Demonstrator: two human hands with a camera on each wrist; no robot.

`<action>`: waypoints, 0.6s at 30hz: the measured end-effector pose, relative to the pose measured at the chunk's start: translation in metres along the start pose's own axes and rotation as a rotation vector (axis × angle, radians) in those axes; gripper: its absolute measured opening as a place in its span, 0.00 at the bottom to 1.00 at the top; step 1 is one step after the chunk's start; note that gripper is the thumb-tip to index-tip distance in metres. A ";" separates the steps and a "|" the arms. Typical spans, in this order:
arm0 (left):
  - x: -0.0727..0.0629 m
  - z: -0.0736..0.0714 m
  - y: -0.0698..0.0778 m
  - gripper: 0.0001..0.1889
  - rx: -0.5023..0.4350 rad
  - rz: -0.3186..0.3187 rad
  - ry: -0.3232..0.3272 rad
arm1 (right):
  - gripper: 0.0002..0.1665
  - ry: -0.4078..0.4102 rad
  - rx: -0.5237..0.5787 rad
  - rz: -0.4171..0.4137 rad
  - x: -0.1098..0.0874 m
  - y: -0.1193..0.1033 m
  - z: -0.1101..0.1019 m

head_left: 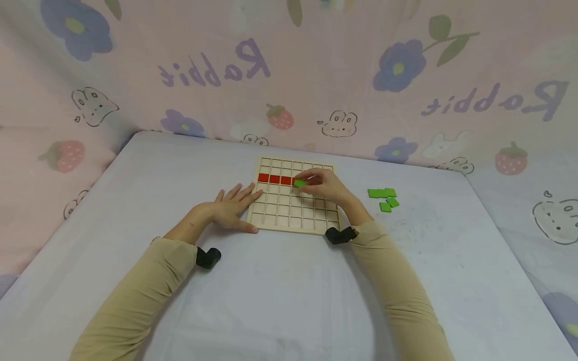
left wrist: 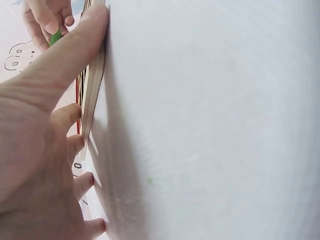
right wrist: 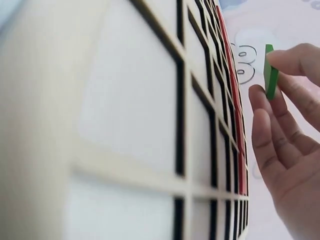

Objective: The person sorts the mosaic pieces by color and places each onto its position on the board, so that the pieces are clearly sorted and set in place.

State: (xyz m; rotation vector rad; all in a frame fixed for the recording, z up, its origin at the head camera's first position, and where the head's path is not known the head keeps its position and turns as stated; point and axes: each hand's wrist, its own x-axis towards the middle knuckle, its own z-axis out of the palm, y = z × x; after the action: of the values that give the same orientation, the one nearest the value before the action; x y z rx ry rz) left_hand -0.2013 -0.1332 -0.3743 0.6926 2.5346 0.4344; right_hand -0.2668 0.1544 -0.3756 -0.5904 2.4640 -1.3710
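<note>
Pinching a green tile (head_left: 300,184) between thumb and fingers in the right grip (head_left: 324,184), above a gridded wooden board (head_left: 296,213) and apart from it; in the head view, just beside the right end of a row of red tiles (head_left: 274,179). Holding that tile with its flat face roughly parallel to the board, as seen from the right wrist; only partly visible from the left wrist. Resting the left grip (head_left: 228,209), released and with fingers spread, at the board's near left corner: thumb at the edge there, forefinger touching the side toward the table's left edge, outer fingertips down on the table (head_left: 271,286). Placed, in the board's case, close to the table's far edge, about midway between left and right edges. Toward the table's right edge, apart from the board, loose green tiles (head_left: 374,193) in a small cluster, some touching. Wearing tan sleeves (head_left: 135,296) and black attachments (head_left: 208,258) at both wrists. Beyond the far edge, a pink cloth (head_left: 311,55) printed with rabbits, flowers and strawberries.
</note>
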 end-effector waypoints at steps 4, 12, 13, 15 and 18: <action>0.000 0.000 0.001 0.52 0.011 -0.004 0.001 | 0.21 -0.006 0.003 0.005 0.004 -0.004 0.006; -0.001 -0.003 0.001 0.52 0.038 0.007 0.011 | 0.21 -0.009 -0.020 -0.006 0.012 -0.009 0.018; -0.001 -0.003 0.000 0.52 0.038 0.010 0.013 | 0.21 -0.010 -0.025 -0.008 0.013 -0.010 0.019; -0.002 -0.003 -0.002 0.51 0.038 0.016 0.013 | 0.21 -0.009 -0.029 -0.009 0.015 -0.011 0.022; -0.004 -0.003 -0.006 0.51 0.029 0.029 0.015 | 0.20 -0.007 -0.022 -0.007 0.017 -0.014 0.025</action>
State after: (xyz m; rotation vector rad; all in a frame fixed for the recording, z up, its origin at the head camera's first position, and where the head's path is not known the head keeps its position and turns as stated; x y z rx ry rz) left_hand -0.2020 -0.1407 -0.3730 0.7407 2.5518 0.4155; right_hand -0.2686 0.1206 -0.3772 -0.6090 2.4771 -1.3435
